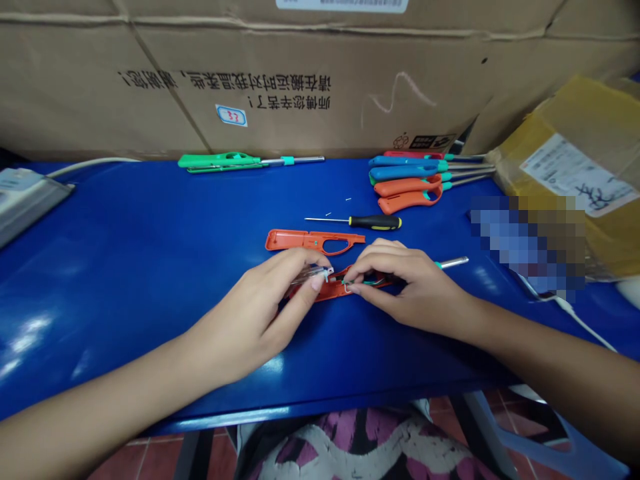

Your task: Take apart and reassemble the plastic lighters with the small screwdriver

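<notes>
L hand [273, 297] grip pinching clear tank [315, 274], R hand [410, 280] grip narrow, apparently on wire [346, 287], both at shell [332, 291], prob. for control; cover [294, 239] & screwdriver [375, 221] nearby, prob. w/in reach.

The bare left forearm [130, 393] slants in from the lower left, the bare right forearm [560, 363] from the lower right. The left hand [267, 297] and right hand [413, 287] face each other, palms inward, pinching, fingertips [317, 283] near but apart.

Cardboard box [300, 130] along the back, yellow-taped parcel [590, 133] at right
</notes>
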A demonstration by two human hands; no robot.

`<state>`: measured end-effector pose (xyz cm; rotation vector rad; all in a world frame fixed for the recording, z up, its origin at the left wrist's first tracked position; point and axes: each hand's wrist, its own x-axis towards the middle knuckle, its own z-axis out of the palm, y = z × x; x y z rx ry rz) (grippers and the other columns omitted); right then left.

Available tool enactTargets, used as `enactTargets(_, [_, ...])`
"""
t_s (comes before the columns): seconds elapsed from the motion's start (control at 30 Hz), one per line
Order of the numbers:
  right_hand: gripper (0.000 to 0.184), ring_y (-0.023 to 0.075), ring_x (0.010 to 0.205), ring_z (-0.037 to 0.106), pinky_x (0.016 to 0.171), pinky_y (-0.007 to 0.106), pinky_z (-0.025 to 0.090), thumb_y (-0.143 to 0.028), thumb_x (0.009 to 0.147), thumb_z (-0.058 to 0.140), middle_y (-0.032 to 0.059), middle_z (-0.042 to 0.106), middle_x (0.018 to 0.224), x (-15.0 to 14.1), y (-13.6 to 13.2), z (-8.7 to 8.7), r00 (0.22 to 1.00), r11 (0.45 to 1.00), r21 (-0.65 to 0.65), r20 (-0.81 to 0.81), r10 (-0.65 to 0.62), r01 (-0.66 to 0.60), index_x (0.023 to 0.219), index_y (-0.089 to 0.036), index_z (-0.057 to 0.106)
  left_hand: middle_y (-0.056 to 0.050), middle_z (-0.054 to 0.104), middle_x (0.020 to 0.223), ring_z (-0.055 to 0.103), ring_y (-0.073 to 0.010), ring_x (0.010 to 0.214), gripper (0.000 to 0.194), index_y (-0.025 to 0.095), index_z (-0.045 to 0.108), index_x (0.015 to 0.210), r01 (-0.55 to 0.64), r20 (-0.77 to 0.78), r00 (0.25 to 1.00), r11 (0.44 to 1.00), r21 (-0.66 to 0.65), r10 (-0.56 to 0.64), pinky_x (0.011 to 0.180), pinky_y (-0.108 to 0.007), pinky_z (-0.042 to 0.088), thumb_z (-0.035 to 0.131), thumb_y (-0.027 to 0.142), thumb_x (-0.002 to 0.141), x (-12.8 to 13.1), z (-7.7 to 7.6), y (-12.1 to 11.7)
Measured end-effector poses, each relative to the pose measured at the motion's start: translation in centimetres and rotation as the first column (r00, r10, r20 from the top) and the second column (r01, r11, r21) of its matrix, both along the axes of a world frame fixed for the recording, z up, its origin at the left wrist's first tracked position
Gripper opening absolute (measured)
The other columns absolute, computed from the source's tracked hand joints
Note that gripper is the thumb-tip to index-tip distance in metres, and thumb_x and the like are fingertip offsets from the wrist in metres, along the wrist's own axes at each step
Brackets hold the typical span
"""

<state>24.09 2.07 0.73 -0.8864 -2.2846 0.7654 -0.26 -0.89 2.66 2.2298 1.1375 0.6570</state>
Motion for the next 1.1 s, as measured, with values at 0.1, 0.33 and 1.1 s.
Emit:
enactTargets(0.1, [0.009,0.0139,0.089,0.064,0.089,0.033,0.046,-0.011,0.091,0.067,0.0013,0.073,0.091,0.0,0.1,0.0,1.000,1.000,0.006,-0.005,0.019,-0.018,0.092,-0.019,0.071,-0.005,0.060,0.113,0.062,-0.0127,0.099,0.020,0.017,0.061,0.121,0.020,-0.025,1.000,0.994,0.108,-0.018,0.087,-0.023,0.051,0.054,0.019,0.101,0.1,-0.2,0.1])
enactTargets(0.33, [0.008,0.0163,0.086,0.060,0.082,0.034,0.047,-0.016,0.092,0.067,0.0040,0.067,0.088,0.0,0.1,-0.2,1.000,1.000,0.011,0.028,0.009,-0.009,0.091,-0.018,0.074,-0.005,0.061,0.107,0.063,-0.0119,0.092,0.027,0.015,0.064,0.126,0.106,-0.023,0.994,0.986,0.125,-0.104,0.083,-0.023,0.052,0.055,0.011,0.100,0.1,-0.8,0.0])
enactTargets(1.1, [0.008,0.0166,0.087,0.060,0.084,0.036,0.044,-0.017,0.092,0.067,0.0019,0.068,0.088,0.1,0.0,0.1,0.996,0.999,0.025,0.088,0.033,-0.035,0.088,-0.021,0.073,-0.005,0.062,0.110,0.064,-0.0120,0.096,0.024,0.016,0.065,0.122,0.117,-0.004,0.993,0.989,0.089,-0.117,0.086,-0.023,0.052,0.057,0.012,0.099,0.3,-1.2,0.0])
